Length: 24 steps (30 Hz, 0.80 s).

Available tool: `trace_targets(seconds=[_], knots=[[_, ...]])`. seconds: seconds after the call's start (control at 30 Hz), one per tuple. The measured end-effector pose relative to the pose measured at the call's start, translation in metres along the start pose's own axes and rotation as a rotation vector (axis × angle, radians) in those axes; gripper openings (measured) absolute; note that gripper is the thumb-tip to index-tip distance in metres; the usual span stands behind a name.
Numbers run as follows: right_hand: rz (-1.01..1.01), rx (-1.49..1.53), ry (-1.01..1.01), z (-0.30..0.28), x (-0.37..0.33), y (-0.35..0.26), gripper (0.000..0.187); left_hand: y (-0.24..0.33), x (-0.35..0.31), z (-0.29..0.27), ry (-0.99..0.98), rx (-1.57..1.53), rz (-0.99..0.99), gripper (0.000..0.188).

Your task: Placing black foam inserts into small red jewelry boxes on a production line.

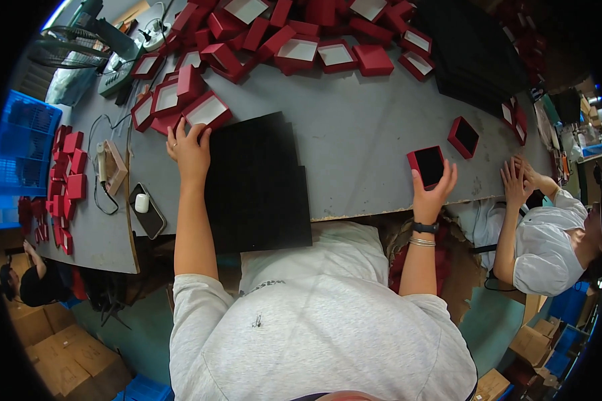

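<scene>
My left hand (pixel 192 150) reaches to the front of the heap, its fingers closed on the near edge of an open red box (pixel 215 119) with a white inside. My right hand (pixel 433 194) grips another red box (pixel 413 161) between thumb and fingers near the table's front edge. A black insert (pixel 431 164) fills that box. Just beyond it lies a second red box (pixel 459 148), also black inside. Black sheets (pixel 257 187) lie overlapped between my hands, reaching over the table edge toward my lap.
Many red boxes (pixel 297 50) are heaped along the far side of the grey table (pixel 361 134). A phone (pixel 155 220) with a white case on it, a glue gun (pixel 102 162) and its cord lie left. Black sheets (pixel 471 50) are stacked far right. A co-worker (pixel 545 247) sits right.
</scene>
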State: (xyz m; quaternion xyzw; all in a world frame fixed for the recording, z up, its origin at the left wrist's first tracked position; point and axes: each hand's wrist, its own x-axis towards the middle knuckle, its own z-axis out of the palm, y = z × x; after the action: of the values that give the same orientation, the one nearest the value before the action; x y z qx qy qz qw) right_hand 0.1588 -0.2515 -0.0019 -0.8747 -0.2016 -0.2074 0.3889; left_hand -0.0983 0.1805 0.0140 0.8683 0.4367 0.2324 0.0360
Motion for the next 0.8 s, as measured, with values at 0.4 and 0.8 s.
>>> trace_targets(seconds=[0.4,0.8], knots=[[0.013,0.504,-0.574,0.146,-0.047,-0.144,0.081,0.073,-0.108,-0.039,0.055,-0.379,0.348,0.014],[0.498,1.086,-0.371,0.146,0.021,-0.118,0.038,0.072,-0.116,-0.016,-0.012,-0.39,0.236,0.013]])
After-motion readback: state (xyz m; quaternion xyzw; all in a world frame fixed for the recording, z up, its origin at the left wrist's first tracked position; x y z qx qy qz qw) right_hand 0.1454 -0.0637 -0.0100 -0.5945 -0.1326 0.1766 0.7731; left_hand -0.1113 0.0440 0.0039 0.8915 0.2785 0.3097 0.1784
